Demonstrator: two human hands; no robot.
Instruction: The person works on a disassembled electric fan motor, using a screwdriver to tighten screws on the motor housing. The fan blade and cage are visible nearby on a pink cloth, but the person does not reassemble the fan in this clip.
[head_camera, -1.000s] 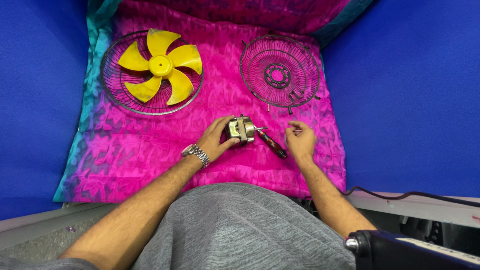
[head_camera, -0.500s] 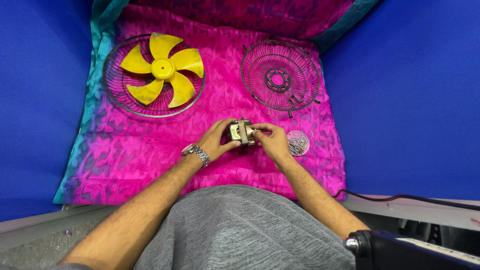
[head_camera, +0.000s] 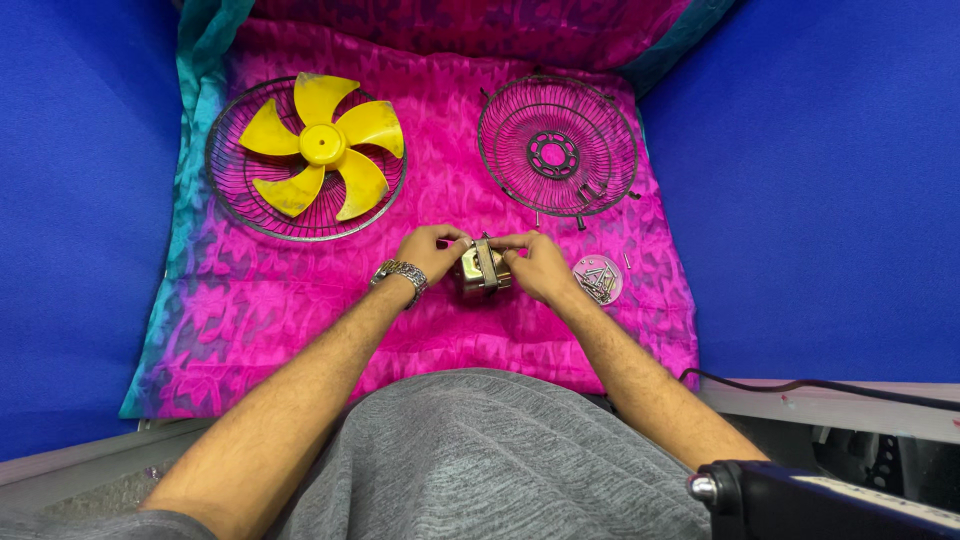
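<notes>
Two bare hands meet at the middle of the scene: one left hand (head_camera: 428, 250) and one right hand (head_camera: 540, 268), together around one small metal motor (head_camera: 481, 269). One metal wristwatch (head_camera: 401, 275) sits on the left wrist. Two round wire fan guards lie on the far side: one wire guard at far left (head_camera: 232, 195) and one wire guard at far right (head_camera: 557, 145). One yellow fan blade (head_camera: 321, 144), with five vanes, rests in the left guard. One small round dish (head_camera: 599, 279) lies just right of the hands, holding several screws, too small to count. One pink cloth (head_camera: 300, 310) lies under everything.
</notes>
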